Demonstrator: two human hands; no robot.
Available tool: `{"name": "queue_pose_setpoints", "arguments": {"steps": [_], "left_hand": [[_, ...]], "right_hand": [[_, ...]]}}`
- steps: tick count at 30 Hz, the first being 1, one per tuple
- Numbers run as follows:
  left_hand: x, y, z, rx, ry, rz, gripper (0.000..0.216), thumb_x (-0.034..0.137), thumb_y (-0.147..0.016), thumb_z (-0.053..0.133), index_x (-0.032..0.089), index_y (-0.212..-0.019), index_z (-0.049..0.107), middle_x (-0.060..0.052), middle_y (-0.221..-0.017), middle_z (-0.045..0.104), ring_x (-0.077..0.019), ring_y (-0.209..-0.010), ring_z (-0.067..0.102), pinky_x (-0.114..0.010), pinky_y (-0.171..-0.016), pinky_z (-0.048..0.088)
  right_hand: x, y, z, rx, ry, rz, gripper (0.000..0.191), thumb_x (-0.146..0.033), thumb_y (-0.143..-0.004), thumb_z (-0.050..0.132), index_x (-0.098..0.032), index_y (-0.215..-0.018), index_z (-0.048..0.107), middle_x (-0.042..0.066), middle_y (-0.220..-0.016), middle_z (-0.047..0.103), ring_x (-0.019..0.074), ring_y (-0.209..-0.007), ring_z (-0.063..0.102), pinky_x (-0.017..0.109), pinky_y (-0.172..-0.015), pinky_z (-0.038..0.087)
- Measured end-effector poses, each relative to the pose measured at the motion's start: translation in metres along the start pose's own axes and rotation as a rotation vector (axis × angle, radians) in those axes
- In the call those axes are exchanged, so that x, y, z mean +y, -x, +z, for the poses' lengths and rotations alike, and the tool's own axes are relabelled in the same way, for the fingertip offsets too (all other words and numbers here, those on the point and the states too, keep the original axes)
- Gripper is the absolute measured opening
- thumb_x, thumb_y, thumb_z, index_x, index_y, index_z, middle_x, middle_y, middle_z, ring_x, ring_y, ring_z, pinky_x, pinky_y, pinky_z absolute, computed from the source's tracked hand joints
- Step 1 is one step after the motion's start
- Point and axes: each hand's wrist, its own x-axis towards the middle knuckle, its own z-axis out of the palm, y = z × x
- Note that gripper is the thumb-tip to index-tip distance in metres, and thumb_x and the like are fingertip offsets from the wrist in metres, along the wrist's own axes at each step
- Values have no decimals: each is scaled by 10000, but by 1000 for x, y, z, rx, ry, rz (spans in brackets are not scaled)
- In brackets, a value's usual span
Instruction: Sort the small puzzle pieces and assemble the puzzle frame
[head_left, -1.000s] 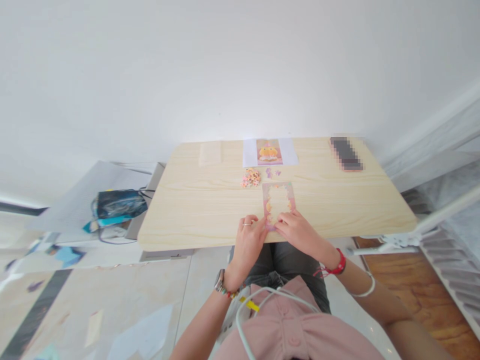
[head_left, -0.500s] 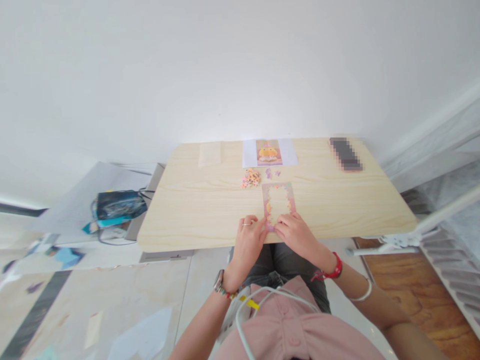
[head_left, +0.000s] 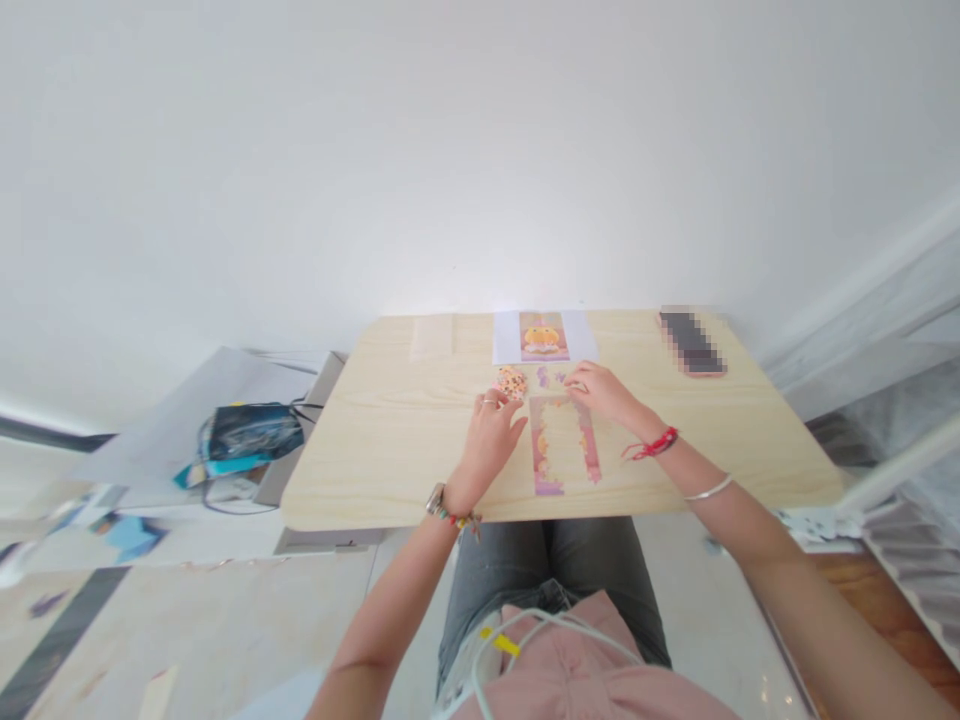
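Observation:
A partly built jigsaw (head_left: 562, 445), a pink and yellow border with an empty middle, lies on the wooden table (head_left: 390, 450) near its front edge. My left hand (head_left: 491, 432) hovers just left of it, fingers loosely stretched toward a small pile of orange pieces (head_left: 512, 381). My right hand (head_left: 602, 392) is at the jigsaw's far end. Its fingertips are pinched together by a few loose purple pieces (head_left: 550, 378), and what they hold is too small to make out. A printed picture of the finished image (head_left: 544, 336) lies on white paper behind the pieces.
A phone (head_left: 691, 342) lies at the table's back right, and a clear plastic bag (head_left: 431, 337) at the back left. A dark bag (head_left: 247, 432) sits on a low surface left of the table. A white cable (head_left: 525, 615) runs across my lap.
Both hands left the jigsaw's near edge and moved away from me to the loose pieces. My head tilted, so the table sits lower in view.

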Motion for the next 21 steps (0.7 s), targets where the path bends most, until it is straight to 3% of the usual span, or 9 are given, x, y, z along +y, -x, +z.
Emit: {"name": "queue_pose_setpoints", "arguments": {"steps": [4, 7, 13, 17, 21], "left_hand": [[-3, -40, 8, -49, -34, -39, 139, 171, -766, 543, 168, -871, 635, -75, -900, 486, -196, -889, 441, -337, -826, 404], [0, -56, 16, -90, -65, -56, 124, 163, -761, 543, 155, -827, 648, -82, -891, 494, -197, -896, 441, -332, -831, 396], [1, -59, 26, -90, -91, -53, 160, 214, -768, 548, 151, -871, 653, -89, -914, 501, -202, -910, 444, -335, -835, 392], [-1, -62, 30, -93, -116, -53, 159, 219, -771, 534, 148, -835, 661, -95, -892, 508, -213, -897, 445, -343, -824, 396], [-3, -70, 32, -81, -151, -53, 179, 181, -784, 490, 142, -808, 663, -111, -891, 507, -223, -894, 444, -355, -807, 396]], "right_hand": [[10, -29, 10, -51, 34, -22, 185, -132, -801, 483, -142, -917, 627, 85, -974, 567, 162, -919, 528, 275, -812, 398], [14, -41, 12, -106, 81, 26, 149, -155, -787, 513, -134, -886, 622, 96, -1003, 564, 170, -942, 522, 269, -826, 390], [19, -40, 8, -164, 117, 50, 114, -196, -763, 561, -138, -849, 609, 87, -999, 560, 156, -874, 541, 246, -778, 400], [21, -35, 4, -202, 184, 65, 121, -227, -779, 548, -135, -802, 623, 79, -888, 577, 156, -775, 554, 249, -711, 405], [19, -41, 0, -197, 197, 50, 129, -190, -796, 515, -137, -814, 630, 82, -898, 584, 155, -811, 551, 240, -731, 399]]}}
